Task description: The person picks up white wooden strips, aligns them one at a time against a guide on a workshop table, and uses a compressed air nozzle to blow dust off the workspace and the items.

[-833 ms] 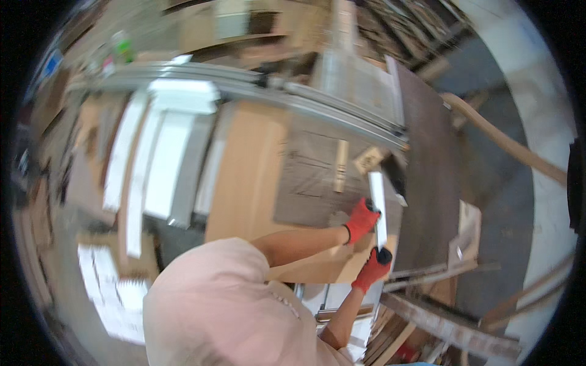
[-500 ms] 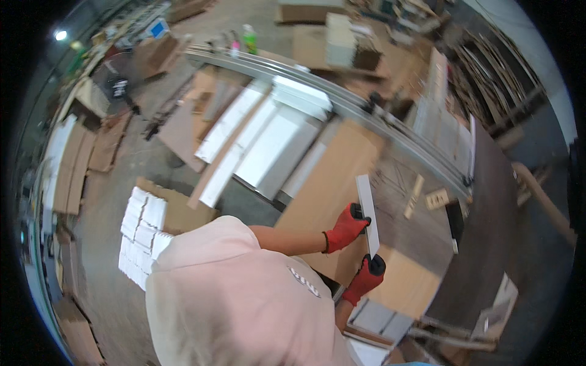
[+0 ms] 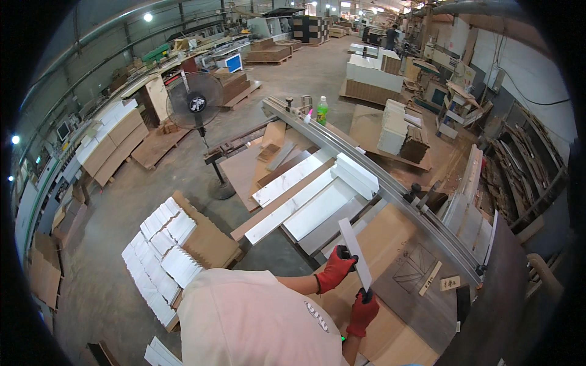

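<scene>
A narrow white strip of board (image 3: 354, 251) is held tilted above the worktable. My left hand (image 3: 336, 269), in a red glove with black fingertips, grips it along its side near the middle. My right hand (image 3: 364, 312), gloved the same way, is closed on its lower end. Beneath my hands lie a light wood-coloured panel (image 3: 381, 229) and a dark brown panel (image 3: 403, 293) with pencil lines drawn on it. Two small wood pieces with markings, a thin stick (image 3: 430, 279) and a short block (image 3: 450, 283), rest on the dark panel.
A metal rail (image 3: 390, 192) crosses the table's far side. White boards (image 3: 287, 210) lie left of my hands. A stack of white-faced strips (image 3: 165, 244) stands on the floor at left, near a standing fan (image 3: 196, 100). A green bottle (image 3: 321, 111) is by the rail.
The view has tilted up, showing more of the workshop beyond the table. Both hands still hold the white strip, which keeps a similar slant and sits lower in the picture.
</scene>
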A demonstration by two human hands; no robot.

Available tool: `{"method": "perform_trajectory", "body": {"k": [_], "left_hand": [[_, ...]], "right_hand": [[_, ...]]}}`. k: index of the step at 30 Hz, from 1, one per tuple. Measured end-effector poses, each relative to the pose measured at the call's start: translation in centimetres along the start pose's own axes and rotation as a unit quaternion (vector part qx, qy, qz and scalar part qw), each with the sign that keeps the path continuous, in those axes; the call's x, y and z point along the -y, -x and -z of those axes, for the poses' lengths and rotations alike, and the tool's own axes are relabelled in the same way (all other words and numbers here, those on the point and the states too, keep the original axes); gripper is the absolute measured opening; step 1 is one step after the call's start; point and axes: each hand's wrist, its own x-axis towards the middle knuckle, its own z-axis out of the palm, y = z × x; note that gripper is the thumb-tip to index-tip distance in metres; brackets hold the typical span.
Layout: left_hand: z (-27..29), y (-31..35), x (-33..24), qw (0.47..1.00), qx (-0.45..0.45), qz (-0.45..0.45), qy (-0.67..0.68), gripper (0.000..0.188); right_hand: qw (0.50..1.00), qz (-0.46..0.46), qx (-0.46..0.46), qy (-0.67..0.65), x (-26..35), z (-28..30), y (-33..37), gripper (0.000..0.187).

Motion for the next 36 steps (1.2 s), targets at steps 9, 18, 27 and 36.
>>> {"method": "perform_trajectory", "body": {"k": [9,18,27,36], "left_hand": [[0.7,0.6,3.2,0.998,-0.012,0.053,-0.035,0.042],[1.0,-3.6,4.2,0.993,-0.1,-0.037,-0.042,0.032],[1.8,-26.4,-1.2,0.984,-0.14,-0.048,0.101,0.032],[-0.4,-36.3,-3.1,0.953,-0.297,-0.011,-0.051,0.066]], "right_hand": [[0.992,-0.026,0.056,0.11,1.8,2.1,2.6,0.016],[0.984,-0.018,0.105,0.14,4.4,5.0,3.7,0.012],[0.975,-0.076,0.068,0.196,-1.0,5.1,7.9,0.014],[0.974,-0.015,0.024,0.224,-3.2,3.6,7.4,0.013]]}}
